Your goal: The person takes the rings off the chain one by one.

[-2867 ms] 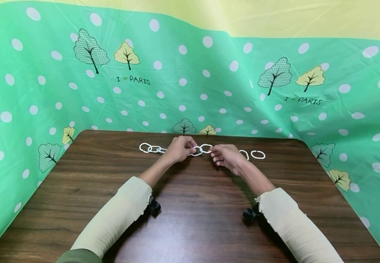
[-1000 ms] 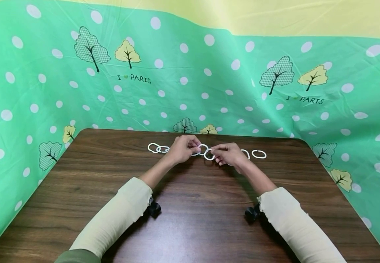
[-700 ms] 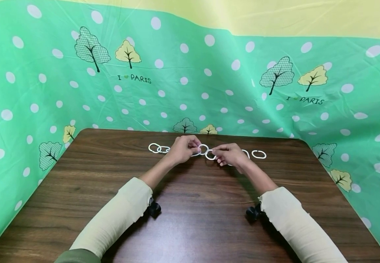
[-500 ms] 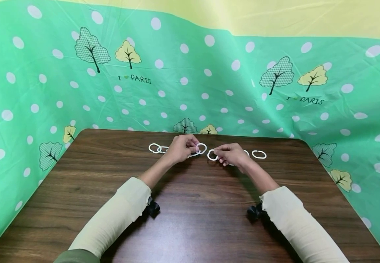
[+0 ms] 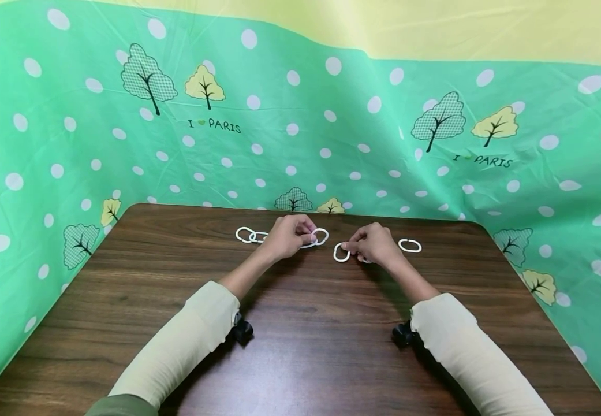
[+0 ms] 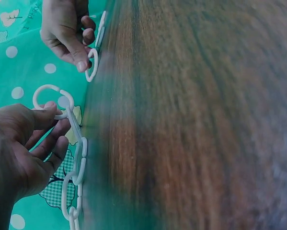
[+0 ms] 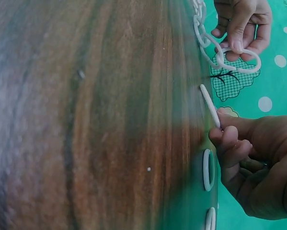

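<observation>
My left hand (image 5: 287,237) pinches the end link (image 5: 327,236) of a white plastic chain (image 5: 253,237) between thumb and fingers, raising it. In the left wrist view the lower chain links (image 6: 84,148) trail down from it, joined one in another. To the right, my right hand (image 5: 375,245) pinches a single loose C-shaped white link (image 5: 335,253) with thumb and forefinger, tilted on edge. In the right wrist view that loose link (image 7: 210,105) stands apart from the chain. Another link (image 5: 366,261) is mostly hidden under my right hand in the head view.
Farther right on the dark wood table (image 5: 300,346) lies a separate link (image 5: 410,251). Two separate links show below my right hand in the right wrist view, the upper link (image 7: 205,170) nearer. Behind the table hangs a green dotted curtain (image 5: 300,150).
My right hand has moved right and nearer with the loose link, which earlier overlapped the chain's end link and now sits apart. My left hand keeps its pinch; the chain has shifted right.
</observation>
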Action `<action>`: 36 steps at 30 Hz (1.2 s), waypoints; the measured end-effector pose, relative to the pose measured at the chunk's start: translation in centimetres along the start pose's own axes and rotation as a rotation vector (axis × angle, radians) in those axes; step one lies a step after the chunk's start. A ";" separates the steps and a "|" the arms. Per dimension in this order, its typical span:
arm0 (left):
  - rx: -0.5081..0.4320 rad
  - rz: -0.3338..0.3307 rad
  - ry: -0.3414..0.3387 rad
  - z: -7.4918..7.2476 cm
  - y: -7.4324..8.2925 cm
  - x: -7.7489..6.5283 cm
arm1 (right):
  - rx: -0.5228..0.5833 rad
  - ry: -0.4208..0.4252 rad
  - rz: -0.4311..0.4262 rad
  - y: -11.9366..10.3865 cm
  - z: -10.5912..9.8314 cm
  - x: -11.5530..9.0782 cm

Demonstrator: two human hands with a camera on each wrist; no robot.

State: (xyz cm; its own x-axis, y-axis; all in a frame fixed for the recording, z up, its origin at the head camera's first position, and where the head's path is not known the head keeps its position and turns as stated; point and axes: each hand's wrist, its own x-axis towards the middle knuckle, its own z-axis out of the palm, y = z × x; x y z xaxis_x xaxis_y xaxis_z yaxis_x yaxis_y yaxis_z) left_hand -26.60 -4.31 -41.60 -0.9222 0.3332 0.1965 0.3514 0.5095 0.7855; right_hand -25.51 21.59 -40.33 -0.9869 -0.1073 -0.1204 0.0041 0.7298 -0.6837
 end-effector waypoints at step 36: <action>-0.021 0.017 -0.010 0.4 0.5 -0.3 | 0.567 -0.127 0.107 -3.1 2.4 -0.2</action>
State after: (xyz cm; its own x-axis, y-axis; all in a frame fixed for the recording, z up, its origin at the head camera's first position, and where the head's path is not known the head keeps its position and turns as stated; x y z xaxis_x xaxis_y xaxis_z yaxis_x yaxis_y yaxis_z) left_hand -26.06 -3.81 -41.48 -0.9143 0.3499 0.2042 0.3637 0.4871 0.7940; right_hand -24.94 17.68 -39.95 -0.9494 -0.1586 -0.2710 0.2224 0.2696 -0.9369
